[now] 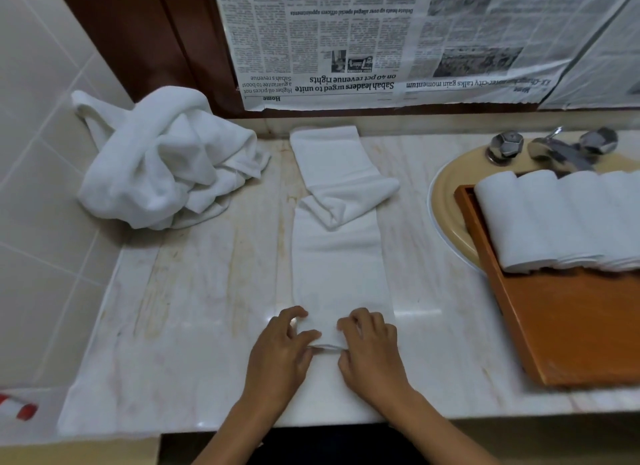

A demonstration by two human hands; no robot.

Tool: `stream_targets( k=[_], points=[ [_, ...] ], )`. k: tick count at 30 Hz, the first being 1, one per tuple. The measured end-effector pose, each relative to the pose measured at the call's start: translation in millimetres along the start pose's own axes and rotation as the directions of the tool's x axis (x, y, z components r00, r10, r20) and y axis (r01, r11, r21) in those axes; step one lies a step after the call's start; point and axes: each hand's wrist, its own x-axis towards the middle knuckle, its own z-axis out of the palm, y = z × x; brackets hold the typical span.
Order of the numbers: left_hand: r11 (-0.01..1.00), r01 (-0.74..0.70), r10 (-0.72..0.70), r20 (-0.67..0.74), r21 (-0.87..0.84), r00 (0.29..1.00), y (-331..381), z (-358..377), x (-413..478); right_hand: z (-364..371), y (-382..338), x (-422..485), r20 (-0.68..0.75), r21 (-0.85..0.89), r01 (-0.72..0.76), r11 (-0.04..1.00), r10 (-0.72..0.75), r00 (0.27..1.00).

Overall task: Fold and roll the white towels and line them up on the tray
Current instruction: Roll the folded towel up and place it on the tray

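1. A long folded towel (pixel 339 274) lies in a narrow strip on the marble table (pixel 194 308), running away from the person toward the back wall.
2. The left hand (pixel 280 347) and right hand (pixel 372 347) sit side by side on the strip's near end. The fingers of both are curled over a small thick fold or first turn of cloth and grip it, with the thumbs tucked against its near edge.
3. The far end of the strip is twisted and doubled over. It may be a second towel lying across the first, as the white cloth blurs together there.
4. A crumpled heap of towels (pixel 162 166) sits at the back left corner of the table, against the tiled wall.
5. To the right, an orange wooden tray (pixel 571 326) rests across the beige sink (pixel 446 205), and its far part carries rolled towels (pixel 554 218) lined up side by side, touching (at least four show before the frame cuts them off).
6. Behind the tray stands a chrome tap (pixel 554 149), and newspaper (pixel 381 42) covers the wall above.
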Motion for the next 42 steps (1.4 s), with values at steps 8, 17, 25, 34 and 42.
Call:
stream_targets(
  k=[8, 17, 25, 34, 42],
  points=[
    [0.989, -0.093, 0.104, -0.097, 0.113, 0.990, -22, 4, -18, -3, 47, -27, -0.115, 0.031, 0.089, 0.996, -0.085, 0.990],
    [0.959, 0.256, -0.251, 0.054, -0.119, 0.967, -15, -10, 0, -34, 64, -7, 0.140, 0.456, -0.137, 0.880, 0.081, 0.987],
    [0.922, 0.374, -0.373, 0.024, -0.099, 0.927, -2, -7, 10, -22, 50, 10, 0.109, 0.548, -0.356, 0.757, 0.357, 0.928],
    [0.955, -0.273, 0.280, -0.051, 0.115, 0.959, -37, 0, 4, -16, 58, -13, -0.147, 0.145, 0.216, 0.966, -0.195, 0.970],
    [0.910, -0.386, 0.395, -0.041, 0.151, 0.918, -54, -4, 11, -23, 80, -1, -0.057, 0.107, 0.401, 0.910, -0.397, 0.916]
  ],
)
